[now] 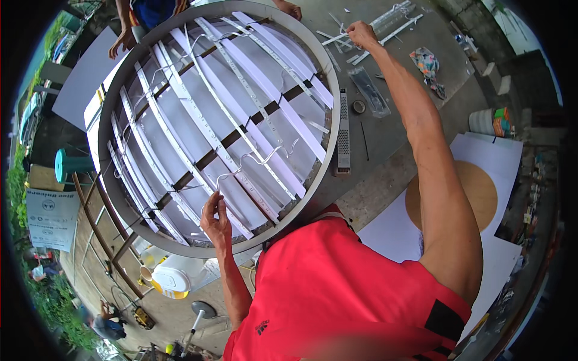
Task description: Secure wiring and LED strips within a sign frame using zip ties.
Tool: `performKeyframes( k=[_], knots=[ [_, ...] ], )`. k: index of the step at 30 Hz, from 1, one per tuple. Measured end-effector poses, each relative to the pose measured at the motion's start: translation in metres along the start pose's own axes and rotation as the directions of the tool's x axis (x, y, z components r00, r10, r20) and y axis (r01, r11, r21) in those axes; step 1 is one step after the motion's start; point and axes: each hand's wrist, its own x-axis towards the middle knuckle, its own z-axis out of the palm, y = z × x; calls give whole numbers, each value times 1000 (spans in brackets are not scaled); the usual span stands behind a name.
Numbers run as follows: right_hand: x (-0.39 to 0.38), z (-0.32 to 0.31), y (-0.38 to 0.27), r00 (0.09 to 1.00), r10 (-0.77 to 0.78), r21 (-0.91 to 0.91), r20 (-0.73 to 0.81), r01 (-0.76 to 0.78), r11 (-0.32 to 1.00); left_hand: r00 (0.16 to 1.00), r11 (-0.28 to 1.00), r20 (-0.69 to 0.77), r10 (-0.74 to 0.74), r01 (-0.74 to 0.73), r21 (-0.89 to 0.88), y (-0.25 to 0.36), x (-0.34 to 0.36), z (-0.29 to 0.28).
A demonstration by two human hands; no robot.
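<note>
A large round metal frame (325, 147) lies before me, crossed by several pale bars with LED strips (186, 99) on them and dark crosspieces beneath. Over its near edge, my left hand (215, 224) is closed, fingertips pinching the end of a white wire (241, 161) that loops across the bars. My right arm reaches far out to the right of the frame. There my right hand (363, 36) is closed at the end of a thin white strip (333, 40), beside more loose strips (394, 37) on the grey tabletop (445, 36). Its fingertips are small and partly hidden.
A perforated metal power supply (343, 132), a tape roll (359, 107), a clear plastic bag (369, 90) and a patterned cloth (426, 67) lie right of the frame. Across it, a co-worker's hand (122, 43) hangs near the rim. A white jug (173, 274) stands below left.
</note>
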Motion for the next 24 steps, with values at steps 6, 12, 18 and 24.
performKeyframes(
  k=[6, 12, 18, 24],
  knots=[
    [17, 54, 70, 992, -59, 244, 112, 30, 969, 998, 991, -29, -55, 58, 123, 25, -20, 12],
    [43, 89, 80, 970, -156, 299, 188, 95, 950, 984, 969, -62, -164, 173, 178, 48, -47, 42],
    [71, 139, 103, 875, -468, 120, 127, 454, 883, 938, 929, -146, -314, 335, 155, 71, -73, 65],
    [78, 159, 114, 868, -496, 126, 25, 490, 863, 928, 939, -285, -239, 295, 175, 75, -75, 59]
  ],
)
